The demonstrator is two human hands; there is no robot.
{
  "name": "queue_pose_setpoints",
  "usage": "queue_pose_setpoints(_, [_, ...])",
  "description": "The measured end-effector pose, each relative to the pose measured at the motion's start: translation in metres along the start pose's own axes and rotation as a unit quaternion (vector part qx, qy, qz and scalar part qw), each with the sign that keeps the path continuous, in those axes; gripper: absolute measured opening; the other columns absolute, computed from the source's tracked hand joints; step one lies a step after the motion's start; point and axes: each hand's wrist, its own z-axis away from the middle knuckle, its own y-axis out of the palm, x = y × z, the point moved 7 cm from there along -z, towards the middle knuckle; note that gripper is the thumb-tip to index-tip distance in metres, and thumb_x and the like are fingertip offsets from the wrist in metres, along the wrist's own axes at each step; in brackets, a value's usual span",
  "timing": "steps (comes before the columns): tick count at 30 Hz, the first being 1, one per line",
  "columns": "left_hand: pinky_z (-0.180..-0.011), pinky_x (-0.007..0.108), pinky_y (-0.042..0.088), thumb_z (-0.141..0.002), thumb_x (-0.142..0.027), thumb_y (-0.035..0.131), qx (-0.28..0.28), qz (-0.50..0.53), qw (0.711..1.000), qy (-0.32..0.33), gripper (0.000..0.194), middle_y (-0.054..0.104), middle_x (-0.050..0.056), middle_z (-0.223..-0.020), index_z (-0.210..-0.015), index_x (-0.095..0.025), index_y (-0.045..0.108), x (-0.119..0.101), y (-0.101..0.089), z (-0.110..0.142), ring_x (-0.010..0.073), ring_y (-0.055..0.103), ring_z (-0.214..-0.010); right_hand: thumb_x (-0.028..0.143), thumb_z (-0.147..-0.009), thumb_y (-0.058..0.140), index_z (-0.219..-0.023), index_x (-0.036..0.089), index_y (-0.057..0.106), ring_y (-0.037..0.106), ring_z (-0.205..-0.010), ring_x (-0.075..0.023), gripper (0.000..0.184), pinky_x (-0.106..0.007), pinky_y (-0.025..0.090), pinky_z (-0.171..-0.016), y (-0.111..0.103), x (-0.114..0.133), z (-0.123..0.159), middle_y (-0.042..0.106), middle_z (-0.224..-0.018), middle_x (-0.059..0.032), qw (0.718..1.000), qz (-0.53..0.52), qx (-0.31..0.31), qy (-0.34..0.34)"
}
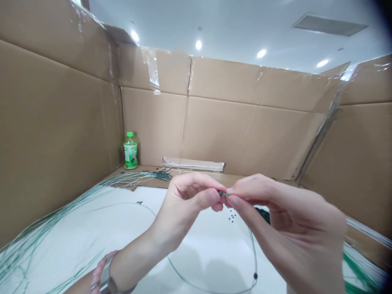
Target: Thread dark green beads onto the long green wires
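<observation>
My left hand [186,200] and my right hand [275,216] meet fingertip to fingertip in the middle of the view. The left thumb and fingers pinch a tiny dark green bead [220,192]. The right fingers pinch the end of a thin green wire [252,249] that touches the bead. From there the wire loops down and round over the white table surface [92,228], with another small dark bead [255,276] on it low down. A watch or bracelet [104,273] sits on my left wrist.
Tall cardboard walls [245,130] enclose the table on three sides. A green-capped bottle [130,151] stands in the back left corner. A bundle of long green wires [76,196] fans across the left; more wires [361,265] lie at right. Loose dark beads [232,217] lie under my hands.
</observation>
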Motion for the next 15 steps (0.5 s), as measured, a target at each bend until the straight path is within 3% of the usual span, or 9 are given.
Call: queue_pose_setpoints(15, [-0.060,0.005,0.051,-0.075,-0.023,0.075,0.012,-0.002,1.000,0.006,0.002,0.070,-0.005,-0.069,-0.076,-0.023,0.076,-0.0010,-0.0020,-0.0006,0.0004,0.062,-0.060,0.002,-0.075,0.065,-0.077,0.020,0.066,0.061,-0.063,-0.0065,0.019,-0.019,0.051,-0.057,0.0016,-0.0002,-0.0031,0.067,-0.072,0.0055,1.000,0.019,0.004,-0.006])
